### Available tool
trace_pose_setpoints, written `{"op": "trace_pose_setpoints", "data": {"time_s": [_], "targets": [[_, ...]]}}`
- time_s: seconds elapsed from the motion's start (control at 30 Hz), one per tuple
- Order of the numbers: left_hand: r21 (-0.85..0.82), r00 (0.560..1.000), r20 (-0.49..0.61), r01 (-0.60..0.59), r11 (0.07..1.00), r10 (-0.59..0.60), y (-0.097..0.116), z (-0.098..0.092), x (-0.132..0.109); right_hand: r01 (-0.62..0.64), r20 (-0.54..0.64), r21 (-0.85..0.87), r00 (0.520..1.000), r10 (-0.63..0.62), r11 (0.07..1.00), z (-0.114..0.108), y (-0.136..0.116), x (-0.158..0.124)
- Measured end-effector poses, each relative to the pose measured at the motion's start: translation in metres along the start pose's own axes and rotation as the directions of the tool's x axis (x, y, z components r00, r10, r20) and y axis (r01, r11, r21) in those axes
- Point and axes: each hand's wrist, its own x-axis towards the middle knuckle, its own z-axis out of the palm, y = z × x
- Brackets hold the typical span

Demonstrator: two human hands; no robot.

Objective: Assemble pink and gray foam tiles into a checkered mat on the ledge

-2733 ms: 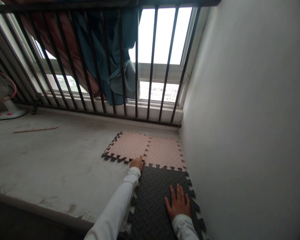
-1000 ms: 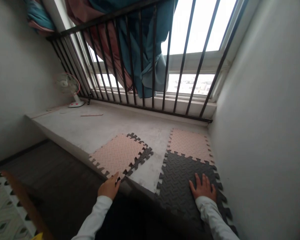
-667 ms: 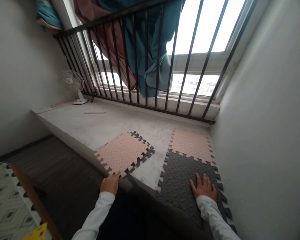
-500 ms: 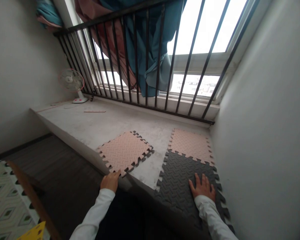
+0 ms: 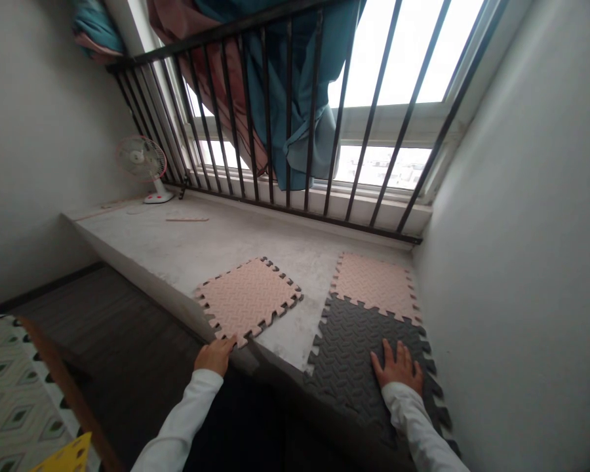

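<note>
Two foam puzzle tiles are under the hands. The left hand [image 5: 215, 356] curls its fingers round the near corner of the loose pink tile [image 5: 248, 300], a square mat with a chevron-embossed face and toothed interlocking edges. It lies skewed at the front lip of the concrete ledge [image 5: 177, 246], with dark tabs peeking out along its right side. The right hand [image 5: 398, 368] lies flat, fingers spread and relaxed, on the dark grey tile [image 5: 358, 328], which locks into a second pink tile [image 5: 375, 286] beside the wall, apart from the loose one.
</note>
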Motion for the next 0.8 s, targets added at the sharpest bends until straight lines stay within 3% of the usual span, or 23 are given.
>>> {"op": "trace_pose_setpoints", "data": {"time_s": [0.2, 0.53, 0.8], "targets": [[0.016, 0.999, -0.019, -0.029, 0.999, 0.029, -0.002, 0.001, 0.003, -0.026, 0.019, -0.034, 0.999, 0.027, 0.999, -0.013, -0.004, -0.003], [-0.001, 0.999, 0.000, -0.033, 0.999, 0.033, -0.002, 0.000, 0.004, -0.019, 0.033, -0.011, 0.999, 0.019, 1.000, -0.013, -0.003, -0.003], [0.016, 0.994, -0.073, -0.075, 0.997, 0.076, -0.006, 0.008, 0.006, -0.021, 0.055, 0.002, 0.998, 0.021, 1.000, -0.015, -0.003, -0.003]]}}
